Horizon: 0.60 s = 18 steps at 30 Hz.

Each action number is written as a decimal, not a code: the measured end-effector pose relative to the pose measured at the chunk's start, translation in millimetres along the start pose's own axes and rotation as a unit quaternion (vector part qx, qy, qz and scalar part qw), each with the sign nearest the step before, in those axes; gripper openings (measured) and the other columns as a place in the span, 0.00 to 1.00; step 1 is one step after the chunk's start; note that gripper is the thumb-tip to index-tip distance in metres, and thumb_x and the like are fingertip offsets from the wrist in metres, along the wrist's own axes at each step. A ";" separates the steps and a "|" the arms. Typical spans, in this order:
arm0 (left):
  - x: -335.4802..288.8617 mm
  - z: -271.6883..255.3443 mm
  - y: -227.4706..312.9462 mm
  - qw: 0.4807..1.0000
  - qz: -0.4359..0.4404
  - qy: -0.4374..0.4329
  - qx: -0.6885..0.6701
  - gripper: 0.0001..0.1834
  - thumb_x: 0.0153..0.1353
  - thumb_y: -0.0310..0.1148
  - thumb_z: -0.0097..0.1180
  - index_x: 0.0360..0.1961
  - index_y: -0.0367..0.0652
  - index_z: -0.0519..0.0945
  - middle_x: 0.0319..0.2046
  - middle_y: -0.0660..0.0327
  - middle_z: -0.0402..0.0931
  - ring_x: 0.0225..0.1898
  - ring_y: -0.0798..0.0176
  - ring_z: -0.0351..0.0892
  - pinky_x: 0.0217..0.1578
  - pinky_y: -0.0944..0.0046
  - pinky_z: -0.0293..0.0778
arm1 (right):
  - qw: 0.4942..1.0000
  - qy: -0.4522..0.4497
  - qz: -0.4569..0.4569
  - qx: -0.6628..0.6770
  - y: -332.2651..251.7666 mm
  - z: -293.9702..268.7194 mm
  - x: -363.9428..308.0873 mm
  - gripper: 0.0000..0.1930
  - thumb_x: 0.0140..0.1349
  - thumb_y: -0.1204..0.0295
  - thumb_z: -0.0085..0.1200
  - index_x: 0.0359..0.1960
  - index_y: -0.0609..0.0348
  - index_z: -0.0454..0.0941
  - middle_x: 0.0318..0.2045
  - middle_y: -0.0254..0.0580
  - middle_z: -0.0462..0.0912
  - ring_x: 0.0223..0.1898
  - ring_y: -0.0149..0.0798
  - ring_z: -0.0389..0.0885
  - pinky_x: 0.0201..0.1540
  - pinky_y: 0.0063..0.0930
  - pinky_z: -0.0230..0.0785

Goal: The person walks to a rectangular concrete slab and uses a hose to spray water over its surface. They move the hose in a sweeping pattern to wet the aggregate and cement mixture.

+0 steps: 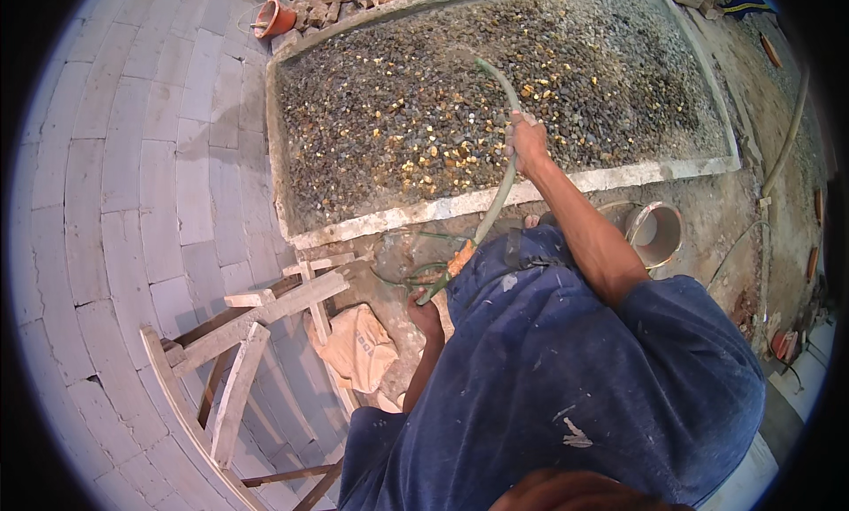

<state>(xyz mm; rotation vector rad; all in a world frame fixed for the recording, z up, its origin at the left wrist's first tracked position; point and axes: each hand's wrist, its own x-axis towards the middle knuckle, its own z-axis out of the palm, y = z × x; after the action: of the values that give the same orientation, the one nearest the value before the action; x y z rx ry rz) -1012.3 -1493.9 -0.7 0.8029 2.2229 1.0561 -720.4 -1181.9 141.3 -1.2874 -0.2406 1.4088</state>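
My right hand (528, 143) is wrapped round a pale green hose (498, 199), a short way below its far end. That end points over a bed of wet gravel (398, 113), where dark pebbles mix with yellow and white ones. Lower down, an orange-brown wrapping (461, 258) surrounds the hose. My left hand (424, 316) is closed at a darker green stretch of the hose, low beside my body; its fingers are partly hidden. Loops of thin green hose (424, 268) lie on the ground near it.
A pale concrete curb (495, 198) frames the gravel. At left stands a wooden trestle (237, 334) by a block wall (133, 175), with a crumpled tan sack (361, 347) beside it. A bucket (654, 234) stands right of my arm; an orange bucket (275, 18) is at far left.
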 end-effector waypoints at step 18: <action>-0.3 25.4 100.9 0.995 0.036 -0.094 0.010 0.14 0.51 0.33 0.57 0.28 0.29 0.72 0.13 0.57 0.68 0.17 0.66 0.65 0.19 0.61 0.62 | 0.994 -0.085 -0.064 -0.002 -90.2 60.5 16.3 0.11 0.65 0.65 0.46 0.42 0.58 0.67 0.18 0.30 0.66 0.13 0.23 0.58 0.11 0.18 0.54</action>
<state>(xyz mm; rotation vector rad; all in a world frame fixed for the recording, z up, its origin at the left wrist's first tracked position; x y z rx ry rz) -966.6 -1430.0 67.4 0.9577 2.0623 0.9498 -711.3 -1109.1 223.0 -1.1358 -0.4350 1.4086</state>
